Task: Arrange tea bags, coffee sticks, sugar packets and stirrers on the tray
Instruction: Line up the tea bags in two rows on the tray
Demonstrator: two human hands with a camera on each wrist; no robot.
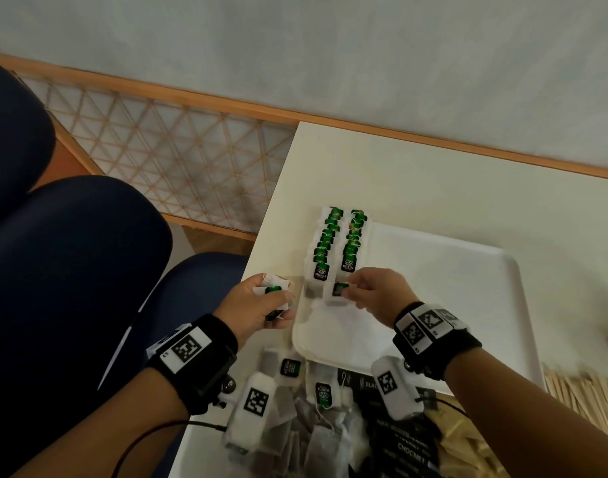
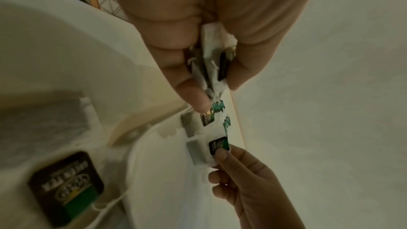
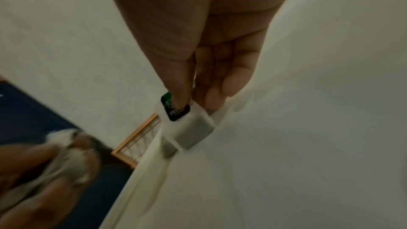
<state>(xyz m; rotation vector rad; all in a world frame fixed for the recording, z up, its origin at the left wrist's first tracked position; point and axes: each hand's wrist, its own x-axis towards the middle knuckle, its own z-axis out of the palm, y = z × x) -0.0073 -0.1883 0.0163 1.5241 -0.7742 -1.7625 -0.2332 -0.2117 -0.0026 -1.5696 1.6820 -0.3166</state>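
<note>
Two rows of green-tagged tea bags [image 1: 337,243] lie overlapped along the left side of the white tray [image 1: 468,270]. My right hand [image 1: 368,291] pinches one tea bag [image 1: 338,292] by its tag at the near end of the right row, just over the tray; the same tea bag [image 3: 187,124] hangs from its fingertips in the right wrist view. My left hand [image 1: 261,301] grips a small bunch of tea bags [image 1: 273,294] left of the tray; that bunch [image 2: 211,65] sits between thumb and fingers in the left wrist view.
A loose heap of tea bags [image 1: 295,426] lies at the table's near edge, with black coffee sticks [image 1: 399,443] beside it and wooden stirrers [image 1: 578,391] at the right. The table edge [image 1: 261,257] runs just left of the tray. Blue chairs [image 1: 71,253] stand to the left.
</note>
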